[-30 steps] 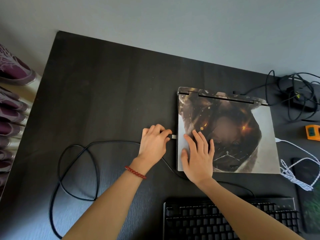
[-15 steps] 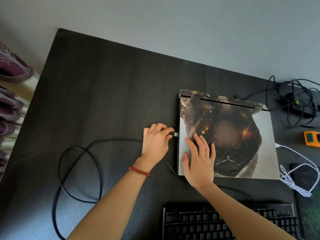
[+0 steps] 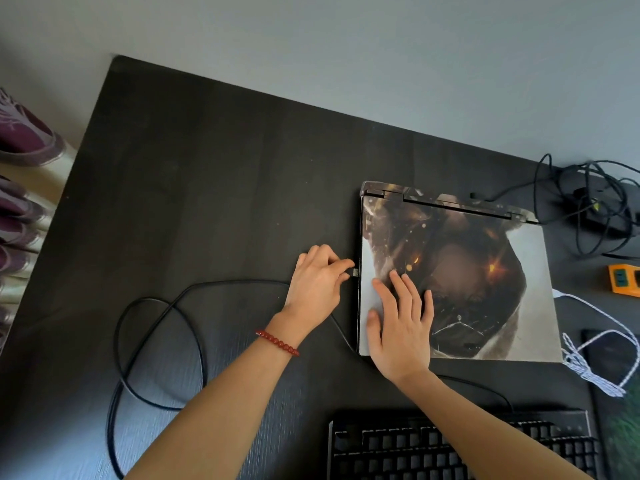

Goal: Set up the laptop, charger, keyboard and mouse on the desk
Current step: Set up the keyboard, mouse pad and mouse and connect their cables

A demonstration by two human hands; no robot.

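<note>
Pinching a small USB plug [image 3: 355,271] between thumb and fingertips, the left hand [image 3: 317,289] holds it against the closed laptop's [image 3: 485,278] left edge, plug tip pointing toward 3 o'clock. Its black cable [image 3: 156,341] trails toward 9 o'clock in loops across the dark desk [image 3: 207,185]. The right hand [image 3: 403,327] lies flat, fingers straight, on the lid. The keyboard [image 3: 464,448] sits at 6 o'clock of the laptop.

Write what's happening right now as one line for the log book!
left hand: pinches plug at laptop left edge | right hand: flat on closed lid | keyboard: near desk edge | plug seated: cannot tell
</note>
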